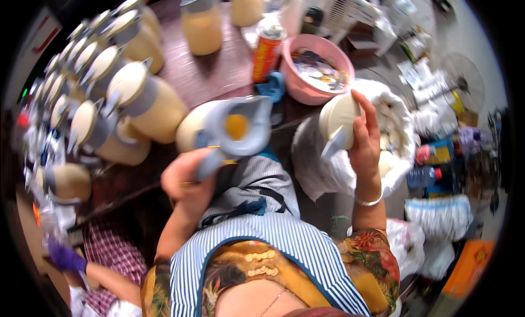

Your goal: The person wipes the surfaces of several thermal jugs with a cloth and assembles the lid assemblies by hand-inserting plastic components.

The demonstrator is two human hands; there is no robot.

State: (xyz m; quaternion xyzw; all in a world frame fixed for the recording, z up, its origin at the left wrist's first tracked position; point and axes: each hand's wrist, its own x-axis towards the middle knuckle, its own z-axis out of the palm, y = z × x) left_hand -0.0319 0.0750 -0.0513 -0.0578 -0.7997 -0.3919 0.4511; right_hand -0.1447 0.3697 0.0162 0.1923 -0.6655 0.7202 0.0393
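Note:
My left hand (188, 177) is closed round the grey handle of a cream jug (192, 123). The jug lies tilted at the table's edge with its wide grey mouth toward me, and an orange-yellow patch shows inside. In my right hand (365, 134) is a cream round lid (337, 117) with a grey tab, gripped at its side. That lid is above a white sack (309, 158) with cream pieces in it. Left of the tilted jug stands a lidded jug (156, 106) of the same kind.
Several lidded jugs crowd the left of the dark red table (188, 79). A pink basin (306, 90) of small metallic-looking parts and an orange spray can (266, 51) stand at the right. A purple-gloved hand (65, 255) of another person shows at lower left.

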